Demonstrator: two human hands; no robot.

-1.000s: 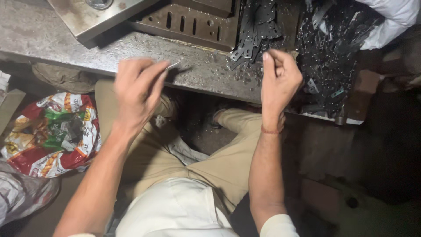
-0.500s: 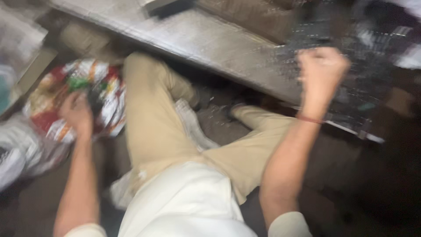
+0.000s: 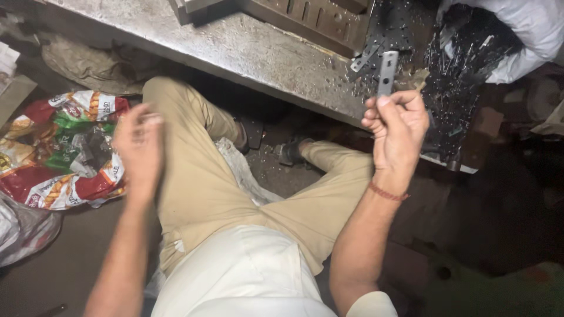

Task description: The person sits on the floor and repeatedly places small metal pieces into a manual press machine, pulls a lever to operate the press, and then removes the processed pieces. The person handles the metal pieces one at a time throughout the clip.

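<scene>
My right hand [image 3: 396,126] is raised in front of the steel workbench [image 3: 258,50] and pinches a small flat metal strip [image 3: 387,71] that stands upright above the fingers. My left hand [image 3: 140,147] hovers blurred over my left thigh, fingers loosely apart, with nothing visible in it. It is just to the right of a colourful printed plastic bag [image 3: 56,149] lying open on the floor with dark metal pieces inside. A pile of dark metal strips [image 3: 458,70] lies on the bench behind my right hand.
A metal press block with slots [image 3: 311,17] sits at the back of the bench. A white sack [image 3: 523,29] lies at the upper right. Crumpled cloth [image 3: 88,64] is under the bench at left. My legs in tan trousers fill the middle.
My left hand went from the bench down to the printed bag and has now lifted back over my thigh. My right hand stays near the pile and now holds a strip upright.
</scene>
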